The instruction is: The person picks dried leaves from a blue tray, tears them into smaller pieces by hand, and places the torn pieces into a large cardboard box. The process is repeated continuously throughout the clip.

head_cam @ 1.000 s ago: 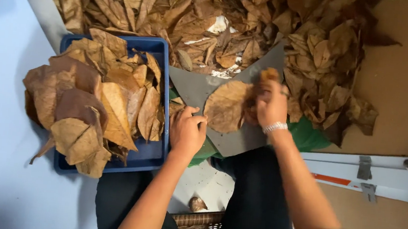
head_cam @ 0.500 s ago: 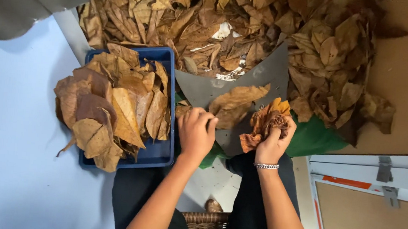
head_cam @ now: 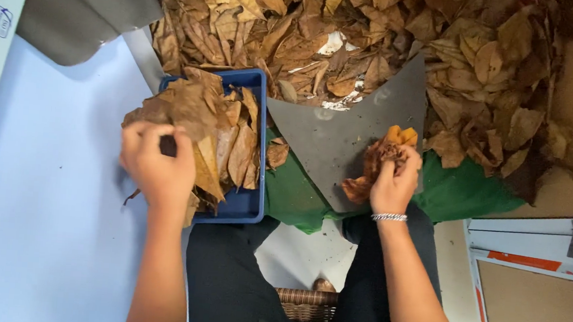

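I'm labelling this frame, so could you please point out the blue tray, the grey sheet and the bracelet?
blue tray (head_cam: 247, 209): head view, near right rim.
grey sheet (head_cam: 343, 128): head view, bare middle.
bracelet (head_cam: 389, 217): head view, band on right wrist.

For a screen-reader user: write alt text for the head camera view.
Seen from above, a seated person's left hand presses on dry brown leaves stacked in a blue tray, while the right hand grips a crumpled orange-brown leaf over a grey sheet. A big pile of dry leaves lies beyond.

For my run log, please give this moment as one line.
left hand: on leaves in blue tray | right hand: holds crumpled leaf over grey sheet
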